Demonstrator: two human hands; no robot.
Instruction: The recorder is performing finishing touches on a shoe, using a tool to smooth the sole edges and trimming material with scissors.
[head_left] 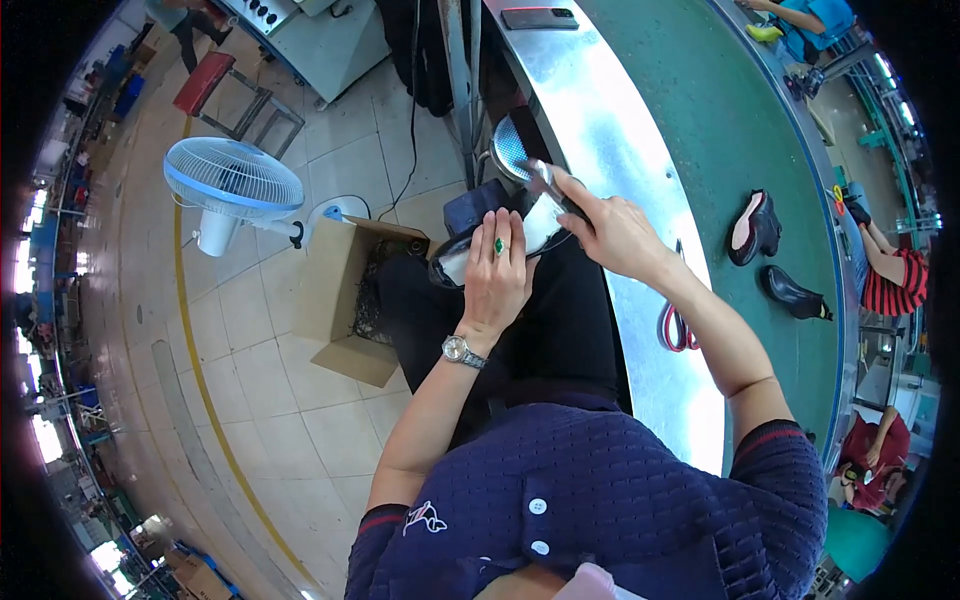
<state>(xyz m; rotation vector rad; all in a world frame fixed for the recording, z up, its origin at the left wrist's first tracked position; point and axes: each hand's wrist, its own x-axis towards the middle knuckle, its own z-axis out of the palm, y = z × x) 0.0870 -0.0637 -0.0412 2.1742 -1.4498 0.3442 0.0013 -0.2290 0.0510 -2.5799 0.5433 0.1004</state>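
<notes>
My left hand (pixel 497 275), with a green ring and a wristwatch, grips a black shoe (pixel 452 262) with a pale lining over my lap. My right hand (pixel 612 232) is closed on a small metal tool (pixel 543 177) whose tip points at the shoe's upper edge. Both hands meet just left of the shiny metal table edge (pixel 610 150). I sit in dark trousers and a navy knit shirt.
Two black shoes (pixel 755 227) (pixel 795 293) lie on the green conveyor belt (pixel 740 120). Red-handled scissors (pixel 677 325) rest on the metal edge. An open cardboard box (pixel 345 300) and a white floor fan (pixel 232 185) stand on the tiles at left. Other people sit at right.
</notes>
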